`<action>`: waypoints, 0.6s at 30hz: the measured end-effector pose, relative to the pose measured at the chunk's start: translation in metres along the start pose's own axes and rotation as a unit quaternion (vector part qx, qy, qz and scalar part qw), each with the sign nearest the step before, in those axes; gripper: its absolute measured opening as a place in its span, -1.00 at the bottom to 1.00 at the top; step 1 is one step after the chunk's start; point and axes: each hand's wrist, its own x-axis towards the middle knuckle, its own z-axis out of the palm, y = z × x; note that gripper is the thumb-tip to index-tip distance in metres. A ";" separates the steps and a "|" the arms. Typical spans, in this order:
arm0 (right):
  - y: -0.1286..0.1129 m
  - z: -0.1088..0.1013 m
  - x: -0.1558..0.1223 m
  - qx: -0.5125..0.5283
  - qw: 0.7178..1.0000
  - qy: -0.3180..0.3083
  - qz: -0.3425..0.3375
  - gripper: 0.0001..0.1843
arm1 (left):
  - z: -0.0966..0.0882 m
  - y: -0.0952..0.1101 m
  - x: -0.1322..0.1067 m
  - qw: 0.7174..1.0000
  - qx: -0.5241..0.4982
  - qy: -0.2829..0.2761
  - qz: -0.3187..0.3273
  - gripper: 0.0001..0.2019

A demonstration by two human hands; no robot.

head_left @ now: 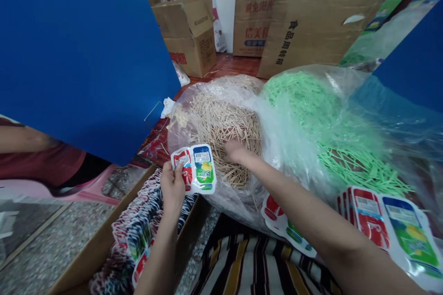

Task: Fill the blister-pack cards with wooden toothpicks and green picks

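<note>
My left hand (173,182) is closed on a twin-pouch packet (204,168), one half red and the other blue and green with a yellow fruit picture. It is held over the edge of a clear plastic bag full of thin tan sticks (221,117). My right hand (237,150) reaches down into those sticks, which hide its fingers. Under my left forearm, a long cardboard box (100,239) holds tightly packed rows of similar packets (138,226).
Right of the sticks lies a clear bag of green strips (304,97). More twin packets (370,219) are stacked at the lower right, with another packet (289,226) under my right forearm. Cardboard boxes (187,32) stand behind. Blue panels (76,46) flank both sides; someone's arm (24,140) shows at left.
</note>
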 end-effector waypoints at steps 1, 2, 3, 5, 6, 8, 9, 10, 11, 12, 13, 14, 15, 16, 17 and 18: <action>-0.001 0.002 0.002 0.007 1.000 0.005 0.004 -0.68 | 0.000 0.001 0.000 1.000 -0.008 -0.004 -0.008 -0.76; -0.001 0.004 0.003 0.017 1.000 0.011 0.005 -0.68 | -0.002 0.001 0.000 1.000 -0.018 -0.005 -0.017 -0.76; 0.001 0.005 0.003 0.029 0.999 0.019 0.004 -0.69 | -0.003 0.001 0.000 0.999 -0.030 -0.004 -0.027 -0.75; 0.010 0.006 0.000 0.058 0.997 0.040 -0.003 -0.76 | -0.007 0.000 0.001 0.997 -0.059 0.000 -0.046 -0.74; 0.016 0.006 -0.003 0.074 0.996 0.054 -0.009 -0.80 | -0.008 0.000 0.001 0.996 -0.075 0.001 -0.054 -0.74; 0.028 0.006 -0.010 0.109 0.990 0.087 -0.025 -0.84 | -0.010 0.000 0.001 0.992 -0.103 -0.001 -0.066 -0.73; 0.034 0.007 -0.013 0.126 0.986 0.104 -0.033 -0.85 | -0.010 0.000 0.001 0.991 -0.113 -0.004 -0.069 -0.73; 0.039 0.008 -0.016 0.142 0.981 0.124 -0.041 -0.85 | -0.009 0.001 0.000 0.990 -0.119 -0.009 -0.073 -0.73; 0.042 0.009 -0.019 0.158 0.976 0.145 -0.046 -0.84 | -0.008 0.002 0.000 0.990 -0.122 -0.013 -0.076 -0.74; 0.045 0.011 -0.022 0.172 0.970 0.165 -0.049 -0.83 | -0.007 0.002 -0.001 0.989 -0.122 -0.017 -0.078 -0.74; 0.048 0.013 -0.023 0.184 0.964 0.185 -0.048 -0.82 | -0.005 0.003 -0.001 0.989 -0.121 -0.019 -0.079 -0.75; 0.049 0.016 -0.025 0.194 0.959 0.204 -0.045 -0.81 | -0.003 0.003 -0.001 0.989 -0.120 -0.023 -0.081 -0.75; 0.050 0.018 -0.026 0.203 0.954 0.219 -0.042 -0.81 | -0.002 0.003 -0.001 0.989 -0.118 -0.026 -0.082 -0.75; 0.050 0.019 -0.026 0.210 0.949 0.232 -0.039 -0.82 | 0.000 0.002 -0.001 0.989 -0.117 -0.030 -0.082 -0.75; 0.050 0.021 -0.027 0.216 0.945 0.245 -0.036 -0.82 | 0.001 0.002 -0.001 0.989 -0.116 -0.036 -0.081 -0.75; 0.050 0.021 -0.027 0.221 0.940 0.257 -0.035 -0.82 | 0.002 0.002 -0.002 0.989 -0.116 -0.041 -0.081 -0.74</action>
